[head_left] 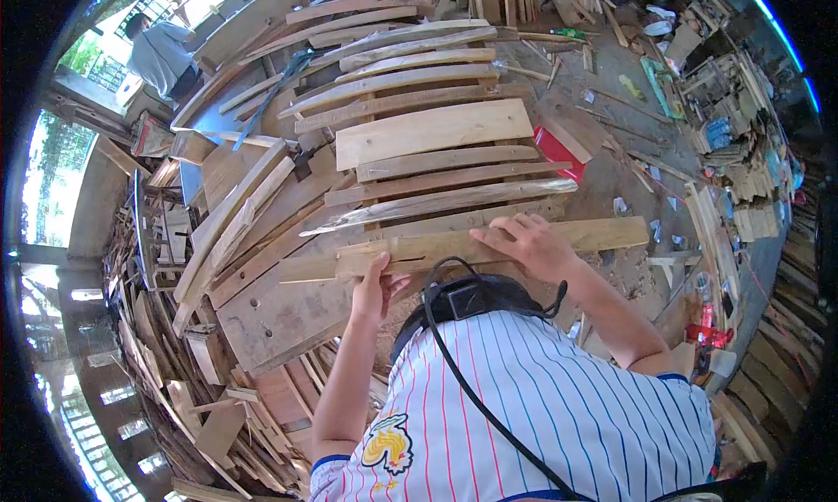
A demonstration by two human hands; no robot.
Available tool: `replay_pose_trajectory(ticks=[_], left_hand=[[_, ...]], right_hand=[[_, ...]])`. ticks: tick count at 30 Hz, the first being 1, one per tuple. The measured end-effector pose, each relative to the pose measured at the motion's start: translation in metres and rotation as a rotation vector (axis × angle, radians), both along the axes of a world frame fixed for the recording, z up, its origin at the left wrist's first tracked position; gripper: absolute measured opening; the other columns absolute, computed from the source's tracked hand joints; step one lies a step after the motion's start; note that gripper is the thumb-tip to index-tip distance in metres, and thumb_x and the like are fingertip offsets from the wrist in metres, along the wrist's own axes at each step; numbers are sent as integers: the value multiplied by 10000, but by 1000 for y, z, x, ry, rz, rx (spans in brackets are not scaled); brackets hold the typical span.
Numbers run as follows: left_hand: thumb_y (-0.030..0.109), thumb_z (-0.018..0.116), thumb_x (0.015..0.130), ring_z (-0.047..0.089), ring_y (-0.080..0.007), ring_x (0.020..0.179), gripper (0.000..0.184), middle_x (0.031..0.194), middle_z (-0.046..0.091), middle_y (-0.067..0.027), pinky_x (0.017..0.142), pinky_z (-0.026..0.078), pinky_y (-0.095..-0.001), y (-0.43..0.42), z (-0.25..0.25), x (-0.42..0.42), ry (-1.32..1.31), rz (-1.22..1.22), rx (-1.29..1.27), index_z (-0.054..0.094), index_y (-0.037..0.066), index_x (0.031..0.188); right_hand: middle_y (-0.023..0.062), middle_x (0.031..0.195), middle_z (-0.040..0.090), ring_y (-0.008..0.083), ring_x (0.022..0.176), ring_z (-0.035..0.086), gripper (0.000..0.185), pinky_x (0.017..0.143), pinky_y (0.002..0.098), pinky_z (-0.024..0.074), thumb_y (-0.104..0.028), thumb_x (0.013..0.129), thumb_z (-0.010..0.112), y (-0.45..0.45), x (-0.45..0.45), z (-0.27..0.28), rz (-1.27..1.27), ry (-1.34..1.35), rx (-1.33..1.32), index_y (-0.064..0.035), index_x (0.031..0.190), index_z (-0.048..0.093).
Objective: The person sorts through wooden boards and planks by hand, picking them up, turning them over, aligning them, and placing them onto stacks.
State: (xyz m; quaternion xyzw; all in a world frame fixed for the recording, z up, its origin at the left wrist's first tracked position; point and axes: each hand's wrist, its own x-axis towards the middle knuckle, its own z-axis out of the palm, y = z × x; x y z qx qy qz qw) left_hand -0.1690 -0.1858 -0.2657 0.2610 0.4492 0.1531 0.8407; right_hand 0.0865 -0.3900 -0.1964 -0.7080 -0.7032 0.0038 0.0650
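Note:
A long, pale wooden board [602, 235] lies crosswise in front of my body, with a dark slit towards its left part. My left hand [374, 291] is closed on its near edge, thumb up against the wood and the other fingers partly hidden below. Farther right, my right hand [528, 244] grips the board from above, its bent fingers reaching over the far edge. Under the board's left end is another piece of wood [305, 269]. Just beyond, a rough, whitish strip [445, 203] lies in a row of several curved wooden strips.
A wide plank [436, 134] sits among the strips. Left of them is a worktable board [271, 323] with holes. Scrap wood [196, 415] heaps up at lower left. A red item [559, 153] lies to the right. Another person [161, 57] is at upper left.

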Motion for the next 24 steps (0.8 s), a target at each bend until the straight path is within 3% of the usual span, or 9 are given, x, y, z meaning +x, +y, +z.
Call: replay_pose_trajectory(ticks=[2,8,13,16,20,24], left_hand=[[271,651,917,703,-238,799,344,980,689,-130,752,579,-396,-2,-2,-3,-8,23,43,548,52,1162],[297,630,926,700,-250,787,350,1020,674,-111,767,580,-416,4,17,-15,-136,-23,-179,546,46,1156],[303,654,922,692,-257,849,287,912,656,-85,761,597,-412,14,11,-24,-66,104,-35,577,55,1044],[237,653,928,689,-232,829,315,946,647,-86,756,613,-393,20,19,-33,-41,200,4,553,34,1147],[237,649,934,691,-233,831,312,938,649,-83,768,612,-402,20,-3,-54,18,334,27,552,24,1140],[221,637,943,690,-248,878,329,991,664,-113,813,607,-398,34,-34,-82,-121,480,15,541,-14,1153]], right_hand=[[50,1130,547,240,964,586,698,833,414,509,-116,858,542,0,0,3,-6,-12,-20,-387,1476,365],[48,1090,552,242,976,585,711,859,411,503,-84,850,559,19,-2,17,25,-63,-40,-392,1466,385],[51,1081,556,245,986,586,703,861,409,503,-71,859,538,37,-8,11,44,-107,-43,-396,1464,387],[40,1093,554,249,977,574,781,857,394,495,-29,761,598,60,-21,7,92,-106,14,-362,1448,432],[50,1075,548,239,961,570,694,840,375,487,-80,820,539,94,-52,2,153,-165,47,-338,1454,429],[61,1085,540,234,951,566,656,849,390,497,-106,850,532,132,-67,-24,274,-168,82,-337,1454,422]])
